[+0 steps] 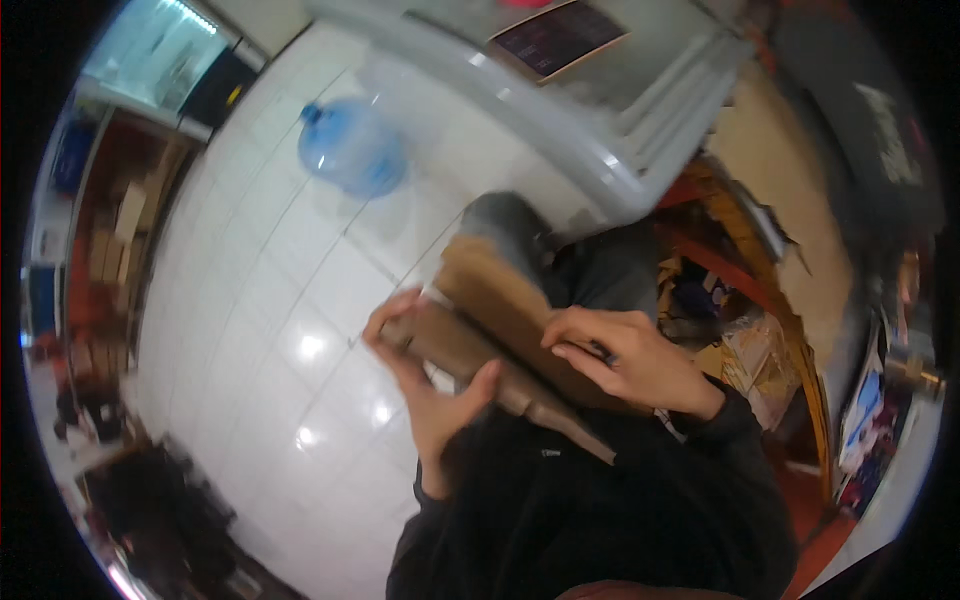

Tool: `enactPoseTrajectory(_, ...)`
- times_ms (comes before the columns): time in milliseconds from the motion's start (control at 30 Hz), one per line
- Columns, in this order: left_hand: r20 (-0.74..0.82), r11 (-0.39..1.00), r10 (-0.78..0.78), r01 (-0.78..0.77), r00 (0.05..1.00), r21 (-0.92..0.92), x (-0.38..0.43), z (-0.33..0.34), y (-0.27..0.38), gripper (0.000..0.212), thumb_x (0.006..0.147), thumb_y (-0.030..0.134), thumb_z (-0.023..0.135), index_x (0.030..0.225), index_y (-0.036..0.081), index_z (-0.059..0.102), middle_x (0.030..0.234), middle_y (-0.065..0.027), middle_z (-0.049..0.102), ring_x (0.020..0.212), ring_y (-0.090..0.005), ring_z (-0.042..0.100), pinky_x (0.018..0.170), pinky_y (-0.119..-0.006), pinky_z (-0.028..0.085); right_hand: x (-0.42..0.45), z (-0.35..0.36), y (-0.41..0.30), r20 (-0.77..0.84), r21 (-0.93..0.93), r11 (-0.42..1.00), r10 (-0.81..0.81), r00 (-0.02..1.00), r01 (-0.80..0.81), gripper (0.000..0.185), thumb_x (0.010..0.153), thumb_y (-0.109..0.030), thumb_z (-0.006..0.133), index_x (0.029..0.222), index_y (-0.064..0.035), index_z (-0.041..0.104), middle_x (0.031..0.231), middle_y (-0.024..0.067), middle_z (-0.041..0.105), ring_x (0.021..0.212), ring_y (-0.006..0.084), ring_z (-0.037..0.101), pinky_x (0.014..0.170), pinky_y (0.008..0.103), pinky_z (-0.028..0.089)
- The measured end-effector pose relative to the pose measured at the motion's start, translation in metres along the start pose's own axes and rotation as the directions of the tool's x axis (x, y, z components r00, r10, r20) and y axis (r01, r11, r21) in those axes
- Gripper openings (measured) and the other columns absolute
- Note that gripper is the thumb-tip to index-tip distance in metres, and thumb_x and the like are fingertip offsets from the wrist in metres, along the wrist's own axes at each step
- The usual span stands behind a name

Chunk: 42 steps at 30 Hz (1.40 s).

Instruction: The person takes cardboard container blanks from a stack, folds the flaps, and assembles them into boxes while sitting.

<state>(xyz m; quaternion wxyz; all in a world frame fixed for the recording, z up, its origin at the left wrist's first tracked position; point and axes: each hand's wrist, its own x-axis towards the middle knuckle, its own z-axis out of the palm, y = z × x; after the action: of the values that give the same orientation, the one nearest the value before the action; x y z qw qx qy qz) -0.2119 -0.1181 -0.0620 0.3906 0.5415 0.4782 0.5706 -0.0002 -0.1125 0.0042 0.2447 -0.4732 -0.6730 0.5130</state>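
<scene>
A brown cardboard piece [499, 322] lies across my lap, with a bent or rolled brown flap [465, 352] along its near side. The flap's narrow, creased end points down towards my dark top. My left hand [435, 390] grips the flap's far left part between spread fingers and thumb. Over the cardboard's right part is my right hand [622, 356], its fingers curled around a small dark object [602, 351] that is mostly hidden; its kind cannot be told.
A grey plastic table [510, 90] stands ahead, bearing a dark flat device [559, 37]. A blue water jug [352, 146] lies on the white tiled floor [247, 300]. At the right is a red-framed shelf [720, 262] with crumpled packaging [757, 367]. Boxes [112, 247] stand on a left shelf.
</scene>
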Motion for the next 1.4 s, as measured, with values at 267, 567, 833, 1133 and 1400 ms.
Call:
enactPoseTrajectory(267,-0.167,0.940,0.144,-0.188,0.975,-0.285,0.002,-0.016,-0.021,0.075,0.059,0.063,0.081,0.091,0.005,0.044,0.083,-0.0050,0.041,0.074,-0.0159,0.045,0.066,-0.030,0.044,-0.061,-0.100,-0.009,-0.698,0.108,0.991,0.021,0.715,0.076,0.014,0.083,-0.005,0.067,0.095,-0.0060,0.060,0.089,-0.0009,0.060,0.085,0.0085,0.059,0.071,0.0221,0.045)
enactPoseTrajectory(567,0.169,0.936,0.145,-0.080,0.975,-0.344,0.016,-0.029,-0.016,0.064,0.056,0.042,0.090,0.086,0.007,0.046,0.075,-0.0046,0.050,0.070,-0.0159,0.050,0.064,-0.030,0.044,-0.103,-0.212,0.086,-0.888,-0.245,0.925,-0.095,0.449,-0.289,0.033,0.081,-0.007,0.065,0.112,-0.0042,0.053,0.113,0.0121,0.055,0.101,0.0227,0.056,0.084,0.0329,0.046)
enactPoseTrajectory(833,0.002,0.956,0.179,-0.174,0.984,-0.238,0.038,0.002,0.041,0.060,0.057,0.039,0.090,0.087,0.009,0.047,0.074,-0.0019,0.051,0.066,-0.0117,0.049,0.061,-0.022,0.040,-0.094,-0.067,0.017,0.257,0.034,0.940,-0.336,0.906,0.339,0.081,0.076,-0.039,0.076,0.142,-0.0140,0.037,0.148,0.0153,0.031,0.139,0.0299,0.027,0.113,0.0449,0.024)
enactPoseTrajectory(1133,-0.019,0.887,0.424,-0.419,0.906,-0.193,0.116,0.048,0.141,0.070,0.085,0.057,0.058,0.126,0.003,0.045,0.120,-0.0111,0.051,0.109,-0.0173,0.051,0.091,-0.032,0.043,-0.108,-0.072,-0.040,-0.496,-0.082,0.958,-0.279,0.823,0.276,0.044,0.084,-0.007,0.066,0.125,0.0002,0.052,0.116,0.0092,0.063,0.099,0.0187,0.063,0.087,0.0304,0.051)
enactPoseTrajectory(1400,0.088,0.890,0.454,-0.447,0.886,-0.096,0.136,0.106,0.040,0.048,0.092,0.033,0.051,0.127,0.000,0.046,0.126,-0.0173,0.050,0.118,-0.0269,0.048,0.101,-0.040,0.036,-0.153,-0.194,-0.038,-0.893,-0.449,0.882,-0.448,-0.042,0.139,0.034,0.084,-0.005,0.069,0.116,0.0016,0.057,0.107,0.0115,0.065,0.095,0.0184,0.063,0.081,0.0301,0.051)
